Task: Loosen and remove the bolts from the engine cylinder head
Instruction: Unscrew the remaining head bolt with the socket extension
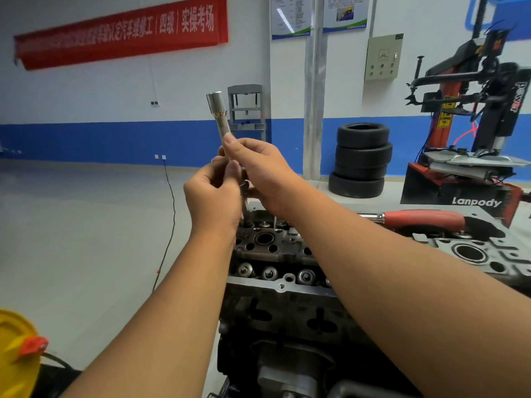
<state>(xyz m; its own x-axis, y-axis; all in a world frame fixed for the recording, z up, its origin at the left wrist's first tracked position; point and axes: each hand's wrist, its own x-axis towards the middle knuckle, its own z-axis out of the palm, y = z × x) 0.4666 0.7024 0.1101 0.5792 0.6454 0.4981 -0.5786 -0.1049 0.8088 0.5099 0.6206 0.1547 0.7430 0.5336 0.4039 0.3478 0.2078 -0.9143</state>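
Both my hands are raised above the far end of the engine cylinder head [270,254]. My right hand [258,170] pinches a long silver socket [219,119] that points up and slightly left. My left hand [215,193] curls its fingers round the lower end, where a dark bolt [244,202] hangs down toward a hole in the head. The join between socket and bolt is hidden by my fingers. Valve springs and open bolt holes show along the head.
A red-handled wrench [422,218] lies on the head at the right. Behind stand stacked tyres [362,159] and a red and black tyre changer [471,145]. A yellow container [15,351] sits at the lower left. A black cable [169,225] runs across the floor.
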